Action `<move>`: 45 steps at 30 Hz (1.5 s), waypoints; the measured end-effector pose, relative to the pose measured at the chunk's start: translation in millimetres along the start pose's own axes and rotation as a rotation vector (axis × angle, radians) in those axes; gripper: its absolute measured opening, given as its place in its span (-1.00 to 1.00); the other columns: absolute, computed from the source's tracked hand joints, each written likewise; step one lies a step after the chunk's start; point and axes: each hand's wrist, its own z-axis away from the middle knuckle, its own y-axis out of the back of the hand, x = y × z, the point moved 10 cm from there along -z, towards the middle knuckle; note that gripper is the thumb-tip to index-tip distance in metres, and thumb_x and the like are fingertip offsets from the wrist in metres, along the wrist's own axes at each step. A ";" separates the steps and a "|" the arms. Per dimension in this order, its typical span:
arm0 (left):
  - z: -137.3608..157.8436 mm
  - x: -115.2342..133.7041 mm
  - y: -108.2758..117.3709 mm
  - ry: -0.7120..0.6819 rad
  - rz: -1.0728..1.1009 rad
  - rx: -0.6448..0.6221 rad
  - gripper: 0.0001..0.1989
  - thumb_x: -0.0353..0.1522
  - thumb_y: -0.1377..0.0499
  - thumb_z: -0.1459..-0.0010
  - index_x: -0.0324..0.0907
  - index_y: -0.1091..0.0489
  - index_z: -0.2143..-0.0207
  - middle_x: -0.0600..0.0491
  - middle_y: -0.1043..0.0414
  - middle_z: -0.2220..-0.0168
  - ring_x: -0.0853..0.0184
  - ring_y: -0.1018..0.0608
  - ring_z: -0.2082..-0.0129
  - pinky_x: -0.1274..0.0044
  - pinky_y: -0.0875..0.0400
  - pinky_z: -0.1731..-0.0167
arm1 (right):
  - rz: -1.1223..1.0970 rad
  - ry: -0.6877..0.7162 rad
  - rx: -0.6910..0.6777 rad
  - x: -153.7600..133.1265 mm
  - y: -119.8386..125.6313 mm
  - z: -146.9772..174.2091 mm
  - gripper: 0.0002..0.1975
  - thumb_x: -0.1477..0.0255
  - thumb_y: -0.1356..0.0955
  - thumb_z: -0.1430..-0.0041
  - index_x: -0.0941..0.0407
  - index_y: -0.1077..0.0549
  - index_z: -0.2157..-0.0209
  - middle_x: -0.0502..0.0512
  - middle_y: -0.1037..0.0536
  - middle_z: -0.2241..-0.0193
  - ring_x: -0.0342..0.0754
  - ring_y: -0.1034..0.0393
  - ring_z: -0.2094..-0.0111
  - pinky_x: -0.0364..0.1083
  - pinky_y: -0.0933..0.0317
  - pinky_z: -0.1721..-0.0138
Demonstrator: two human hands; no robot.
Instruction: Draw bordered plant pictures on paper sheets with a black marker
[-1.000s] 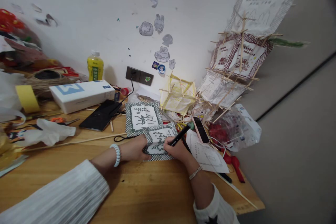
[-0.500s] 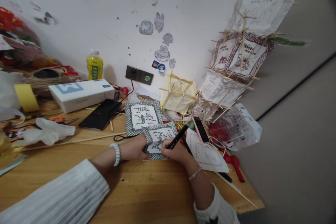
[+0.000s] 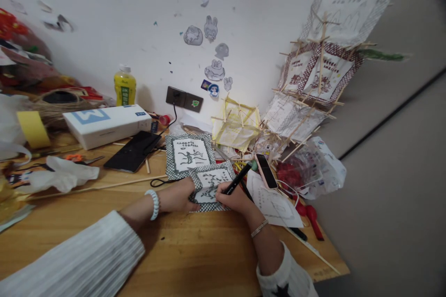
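Note:
A paper drawing (image 3: 212, 181) with a dark cross-hatched border lies at the near middle of the desk. My left hand (image 3: 178, 196) grips its left edge, thumb towards me, with the other fingers partly hidden. A black marker pen (image 3: 237, 180) is pinched in my right hand (image 3: 232, 198), its tip low at the drawing's right side and hidden by my fingers. Just behind lies a second bordered drawing (image 3: 190, 154) with writing and green figures. Right of my right hand is a loose printed sheet (image 3: 273, 202), with a pink-edged phone (image 3: 266, 171) at its top.
A white box (image 3: 108, 125), a black tablet-like device (image 3: 132, 152) and a yellow bottle (image 3: 124, 86) stand or lie to the left. Paper lanterns on stick frames (image 3: 320, 72) rise at right, a yellow one (image 3: 237, 127) behind. Red balloons (image 3: 314, 222) lie near the right edge.
My right hand and the marker have shifted slightly to the right over the drawing. My left hand stays at the drawing's left edge.

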 end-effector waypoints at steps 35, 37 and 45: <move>0.3 -3.2 -0.4 0.015 0.011 -0.018 -0.24 -0.42 -0.26 0.11 -0.11 -0.17 -0.19 -0.03 -0.30 -0.14 0.06 -0.26 -0.17 0.32 -0.10 -0.17 | -0.011 -0.058 0.050 4.2 10.7 1.4 -0.85 0.58 -0.27 0.11 0.14 -0.30 0.68 -0.16 -0.26 0.78 -0.25 -0.17 0.73 -0.28 -0.03 0.67; 0.6 -3.1 0.1 0.019 0.008 -0.016 -0.24 -0.42 -0.27 0.12 -0.11 -0.17 -0.19 -0.03 -0.30 -0.14 0.05 -0.26 -0.17 0.32 -0.12 -0.17 | -0.017 -0.048 0.024 1.6 7.5 2.5 -0.85 0.58 -0.28 0.12 0.14 -0.30 0.69 -0.15 -0.26 0.78 -0.25 -0.16 0.73 -0.27 -0.03 0.68; 0.6 -5.5 -0.9 0.022 -0.007 -0.013 -0.24 -0.42 -0.26 0.11 -0.12 -0.15 -0.19 -0.04 -0.27 -0.16 0.05 -0.26 -0.17 0.33 -0.10 -0.17 | -0.030 -0.006 -0.052 -4.5 -1.7 4.4 -0.84 0.60 -0.30 0.13 0.15 -0.31 0.70 -0.14 -0.29 0.77 -0.25 -0.18 0.71 -0.26 -0.05 0.66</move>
